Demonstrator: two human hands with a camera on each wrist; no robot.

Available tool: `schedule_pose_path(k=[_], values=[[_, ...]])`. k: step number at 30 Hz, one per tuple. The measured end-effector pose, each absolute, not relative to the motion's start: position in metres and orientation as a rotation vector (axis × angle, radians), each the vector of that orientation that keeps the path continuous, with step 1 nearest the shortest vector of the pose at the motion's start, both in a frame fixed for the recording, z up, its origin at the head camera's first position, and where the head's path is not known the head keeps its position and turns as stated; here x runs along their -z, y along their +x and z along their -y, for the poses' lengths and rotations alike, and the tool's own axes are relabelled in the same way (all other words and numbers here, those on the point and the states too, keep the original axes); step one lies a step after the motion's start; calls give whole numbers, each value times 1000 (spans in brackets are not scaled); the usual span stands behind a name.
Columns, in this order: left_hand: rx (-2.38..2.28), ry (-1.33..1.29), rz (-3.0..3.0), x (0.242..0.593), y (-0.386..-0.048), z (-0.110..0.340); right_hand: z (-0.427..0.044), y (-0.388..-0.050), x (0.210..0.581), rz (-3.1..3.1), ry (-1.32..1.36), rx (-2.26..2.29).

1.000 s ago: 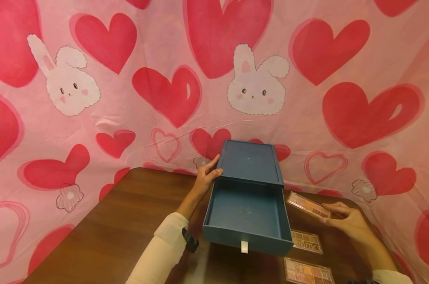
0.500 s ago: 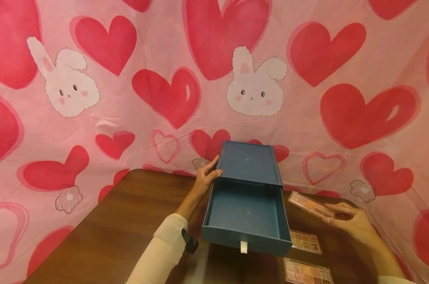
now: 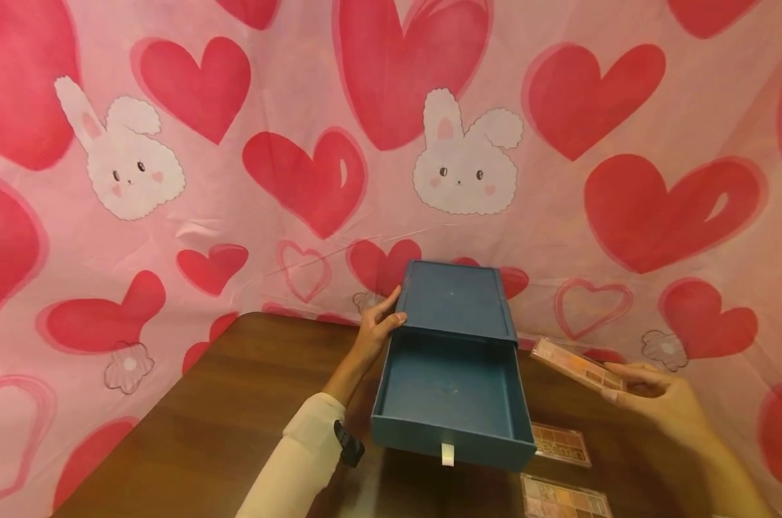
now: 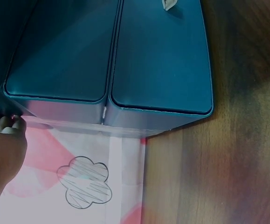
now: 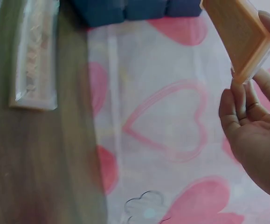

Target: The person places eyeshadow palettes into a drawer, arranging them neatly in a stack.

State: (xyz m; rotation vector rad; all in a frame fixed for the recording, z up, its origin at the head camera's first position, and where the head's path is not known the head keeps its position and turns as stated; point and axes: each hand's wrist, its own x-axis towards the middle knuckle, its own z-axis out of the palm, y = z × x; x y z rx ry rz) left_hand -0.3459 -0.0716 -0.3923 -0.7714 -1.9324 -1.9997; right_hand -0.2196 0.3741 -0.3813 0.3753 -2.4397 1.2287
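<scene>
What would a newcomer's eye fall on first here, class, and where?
First, probably, comes the pink cloth behind the table, with red hearts and two white rabbits. Next comes the blue drawer, pulled out toward the viewer, right of the head view's middle. To its right, the right hand holds a makeup palette in the air.

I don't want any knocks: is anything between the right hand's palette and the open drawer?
No loose thing is visible between the palette in the right hand and the drawer; only the drawer's own right side wall lies across that line. The other palettes lie on the table, nearer the person.
</scene>
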Motion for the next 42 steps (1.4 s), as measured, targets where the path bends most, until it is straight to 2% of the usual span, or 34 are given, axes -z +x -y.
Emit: schedule_pose_path(k=[8,18,25,42], values=[[2011,-751,1935,396,-344,72,-355,-203,355,2507,392,-1219],[2001,-745,1921,392,-347,71,-325,-197,335,2418,569,-1347],[1986,-746,1941,392,-346,71,-307,-190,329,2451,592,-1125],[2009,-743,1933,391,-343,71,-253,-199,328,2605,676,-1143]])
